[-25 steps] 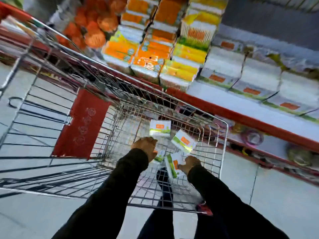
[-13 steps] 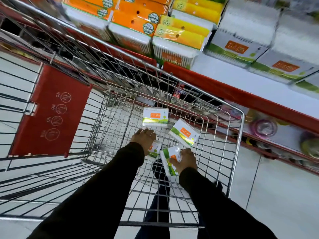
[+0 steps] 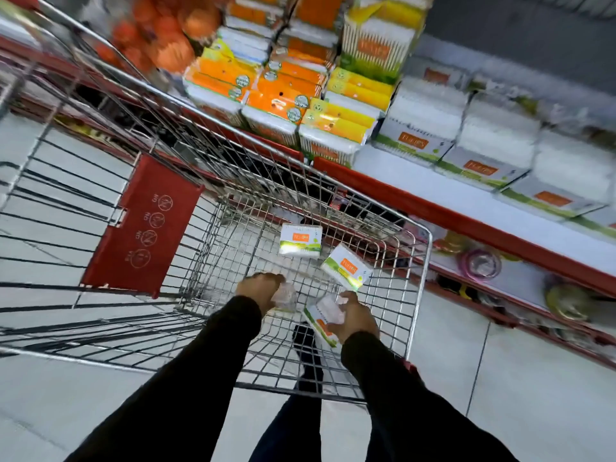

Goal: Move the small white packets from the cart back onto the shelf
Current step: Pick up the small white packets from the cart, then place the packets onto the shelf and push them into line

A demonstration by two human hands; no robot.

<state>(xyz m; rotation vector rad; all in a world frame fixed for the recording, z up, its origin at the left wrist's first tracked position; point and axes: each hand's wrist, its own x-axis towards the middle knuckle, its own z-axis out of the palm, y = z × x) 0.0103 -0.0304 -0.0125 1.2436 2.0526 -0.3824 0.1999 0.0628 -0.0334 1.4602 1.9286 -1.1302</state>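
A pale tiled floor (image 3: 533, 378) with thin dark seams lay under even light, a red-edged rack (image 3: 466, 221) ran along its far side with orange and yellow packs (image 3: 283, 95) stacked near its left end, and a dark grey wall (image 3: 520, 31) rose behind it.

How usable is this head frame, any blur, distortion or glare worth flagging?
Head view: motion blur smears the upper shelf goods, worst on the orange bags at top left and the white packs at far right; the packet in the left hand is a pale smudge; wide-angle lens bends the cart wires and shelf edge; the two loose packets read sharply; lighting is even, no harsh glare.
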